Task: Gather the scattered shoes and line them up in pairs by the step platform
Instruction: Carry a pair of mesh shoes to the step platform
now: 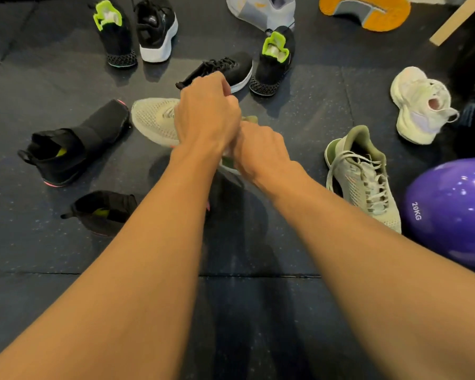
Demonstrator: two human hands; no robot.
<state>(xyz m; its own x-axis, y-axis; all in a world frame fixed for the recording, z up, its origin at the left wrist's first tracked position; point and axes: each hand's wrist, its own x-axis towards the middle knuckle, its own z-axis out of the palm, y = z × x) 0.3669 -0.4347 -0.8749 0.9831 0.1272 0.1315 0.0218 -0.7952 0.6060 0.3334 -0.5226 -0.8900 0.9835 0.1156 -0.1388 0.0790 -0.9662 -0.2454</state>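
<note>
Left hand (pixel 206 113): fingers curled down over the laced middle of the pale green mesh shoe (pixel 154 120), gripping it.
Right hand (pixel 258 149): fingers curled round the same shoe's heel end, touching the left hand's wrist side.
Held shoe, place: under both hands, above the dark floor mat (pixel 299 111); only the toe half shows clearly.
Held shoe, axis: toe sticks out left of the left hand, and the length slants back and right to the heel under the right hand.
Matching shoe (pixel 362 176): right of the right hand, upright on the mat, heel away, toe towards the person, beside the purple kettlebell (pixel 450 212).
Black high-top shoes (pixel 72 144): left of the left hand, one nearer the person.
Black low shoe (pixel 225 68): just beyond the left hand's knuckles.
</note>
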